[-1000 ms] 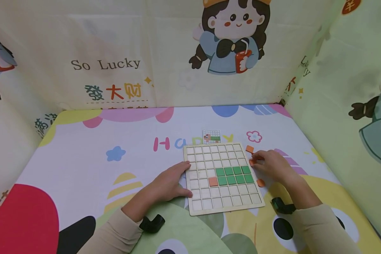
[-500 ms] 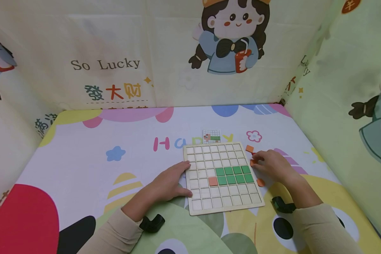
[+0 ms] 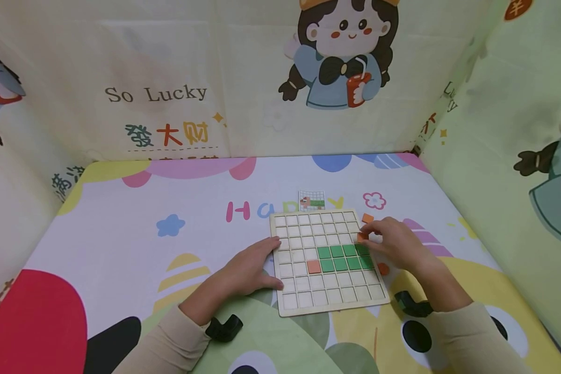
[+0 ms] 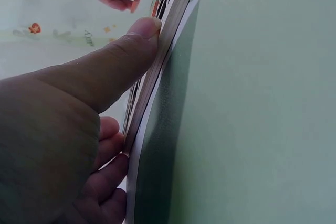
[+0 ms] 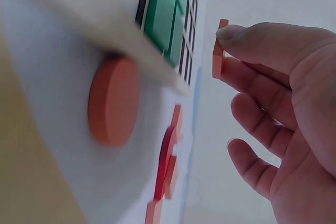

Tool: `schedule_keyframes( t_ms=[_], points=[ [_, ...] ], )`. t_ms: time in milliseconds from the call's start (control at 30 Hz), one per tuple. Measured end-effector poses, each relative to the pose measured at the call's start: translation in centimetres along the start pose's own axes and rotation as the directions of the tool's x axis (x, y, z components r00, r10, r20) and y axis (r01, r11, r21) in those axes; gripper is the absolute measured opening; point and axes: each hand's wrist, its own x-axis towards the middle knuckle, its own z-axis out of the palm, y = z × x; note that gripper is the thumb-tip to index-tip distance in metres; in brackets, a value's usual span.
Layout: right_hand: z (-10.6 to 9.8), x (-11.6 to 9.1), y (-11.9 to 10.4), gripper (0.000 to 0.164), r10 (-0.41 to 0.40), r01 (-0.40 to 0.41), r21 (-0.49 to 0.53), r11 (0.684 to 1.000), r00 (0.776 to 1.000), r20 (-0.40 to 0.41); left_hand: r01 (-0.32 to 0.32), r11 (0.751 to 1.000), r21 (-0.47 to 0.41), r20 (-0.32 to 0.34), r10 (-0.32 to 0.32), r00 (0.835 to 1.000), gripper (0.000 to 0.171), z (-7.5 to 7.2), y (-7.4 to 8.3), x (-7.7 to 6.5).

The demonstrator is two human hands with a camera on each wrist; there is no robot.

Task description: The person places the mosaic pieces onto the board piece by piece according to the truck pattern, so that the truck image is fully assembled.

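Observation:
A wooden grid board [image 3: 334, 310] lies in the head view with green square tiles [image 3: 336, 258] in two rows and one orange square tile [image 3: 314, 267] beside them. My left hand [image 3: 250, 267] rests at the board's left edge, thumb and fingertips touching its side. Above the board's right edge, my right hand [image 3: 396, 244] pinches another orange square tile [image 3: 362, 237] between thumb and index finger. In the right wrist view that held tile [image 5: 218, 56] stands off the board, the remaining fingers loosely bent.
A small pattern card [image 3: 311, 200] lies behind the board. To its right are an orange round piece [image 3: 383, 269] and a loose orange square [image 3: 367, 218]. The right wrist view also shows a red piece [image 5: 164, 161] among orange ones.
My right hand has picked up an orange square tile from beside the board and moved it slightly left, over the right edge. The left hand has stayed put.

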Motion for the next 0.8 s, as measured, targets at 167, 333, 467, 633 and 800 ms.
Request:
schedule_keyframes(
  t_ms=[167, 333, 467, 633, 800],
  points=[
    [0.4, 0.3, -1.1, 0.016, -0.068, 0.068, -0.016, 0.998, 0.998, 0.002, -0.011, 1.000, -0.005, -0.006, 0.011, 1.000, 0.090, 0.0, -0.1, 0.0],
    [0.9, 0.5, -2.1, 0.011, -0.147, 0.147, -0.028, 0.989, 0.989, -0.008, -0.010, 1.000, -0.006, -0.002, 0.010, 1.000, 0.090, 0.1, -0.2, 0.1],
    [1.3, 0.5, -2.9, 0.012, -0.192, 0.191, -0.041, 0.981, 0.981, -0.019, -0.010, 1.000, -0.007, 0.000, 0.010, 1.000, 0.091, 0.0, -0.1, 0.0],
    [1.8, 0.7, -4.1, 0.012, -0.214, 0.213, -0.062, 0.975, 0.976, -0.024, -0.008, 1.000, -0.015, -0.001, 0.008, 1.000, 0.091, 0.0, -0.1, 0.0],
    [2.3, 1.0, -5.3, 0.011, -0.241, 0.241, -0.064, 0.969, 0.971, 0.004, -0.004, 1.000, -0.018, 0.000, 0.004, 1.000, 0.091, 0.0, 0.0, 0.0]
  ],
)
